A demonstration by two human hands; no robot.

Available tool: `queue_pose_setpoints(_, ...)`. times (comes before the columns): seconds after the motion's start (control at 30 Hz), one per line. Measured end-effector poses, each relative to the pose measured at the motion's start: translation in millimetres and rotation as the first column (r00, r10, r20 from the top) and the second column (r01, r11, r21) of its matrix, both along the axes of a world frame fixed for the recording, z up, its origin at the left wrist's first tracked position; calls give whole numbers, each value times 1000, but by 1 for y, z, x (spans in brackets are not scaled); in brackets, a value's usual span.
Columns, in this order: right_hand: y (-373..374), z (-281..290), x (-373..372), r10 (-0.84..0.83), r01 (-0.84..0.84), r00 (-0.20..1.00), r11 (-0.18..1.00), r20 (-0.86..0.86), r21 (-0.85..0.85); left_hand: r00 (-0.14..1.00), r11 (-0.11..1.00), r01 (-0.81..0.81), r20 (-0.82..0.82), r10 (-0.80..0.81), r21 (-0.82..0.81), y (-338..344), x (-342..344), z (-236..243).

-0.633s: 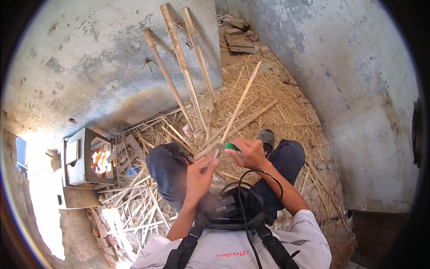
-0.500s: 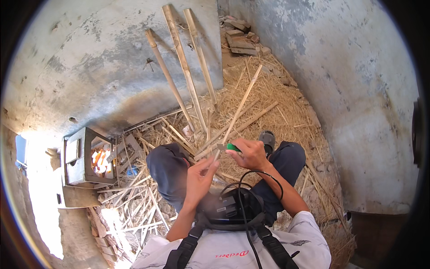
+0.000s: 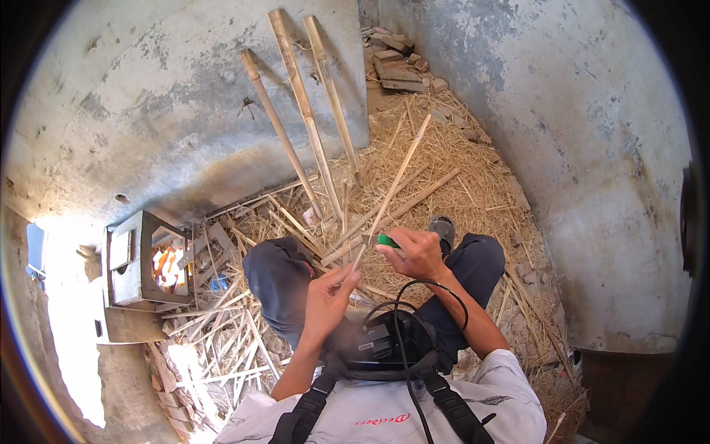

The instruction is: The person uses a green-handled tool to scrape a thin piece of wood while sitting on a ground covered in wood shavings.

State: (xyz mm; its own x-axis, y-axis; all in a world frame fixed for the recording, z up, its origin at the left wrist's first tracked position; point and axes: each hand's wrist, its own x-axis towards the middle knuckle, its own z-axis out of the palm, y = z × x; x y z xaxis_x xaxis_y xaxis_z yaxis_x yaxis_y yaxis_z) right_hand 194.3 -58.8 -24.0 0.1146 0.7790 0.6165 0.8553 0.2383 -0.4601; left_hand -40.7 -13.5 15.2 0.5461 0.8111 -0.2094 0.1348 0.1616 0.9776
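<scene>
Head view. Your left hand (image 3: 328, 296): fingers clamped on a stick (image 3: 399, 178), slanting forward over straw (image 3: 481, 166). Your right hand (image 3: 416, 253): fingers wrapped around a green-handled knife (image 3: 387, 241). Nearby: three wall-leaning poles (image 3: 302, 100); cable (image 3: 467, 314) across your right forearm. Your shirt (image 3: 458, 403): red lettering.

Straw (image 3: 481, 196) covers the floor beside a peeling plaster wall (image 3: 584, 155); broken bricks (image 3: 399, 72) lie heaped in the far corner. An open-sided box (image 3: 133, 268) (orange glows inside) stands left.
</scene>
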Motion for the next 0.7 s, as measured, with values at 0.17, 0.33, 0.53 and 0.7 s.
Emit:
queue_pose_setpoints(0.17,-1,4,1,-18,18,1000,1000,-10,13,1000,1000,17,-1,-17,13,-2,-3,0)
queue_pose_setpoints(0.33,-1,8,5,-102,102,994,995,-45,0,999,999,39,-15,-38,19,-6,-12,-5)
queue_pose_setpoints(0.53,-1,16,82,-532,516,800,846,-278,-135,983,986,166,-78,-163,24,-24,-51,-8)
queue_pose_setpoints(0.7,-10,16,111,-457,479,693,870,-557,-118,979,983,167,-103,-175,-80,-24,-83,-11)
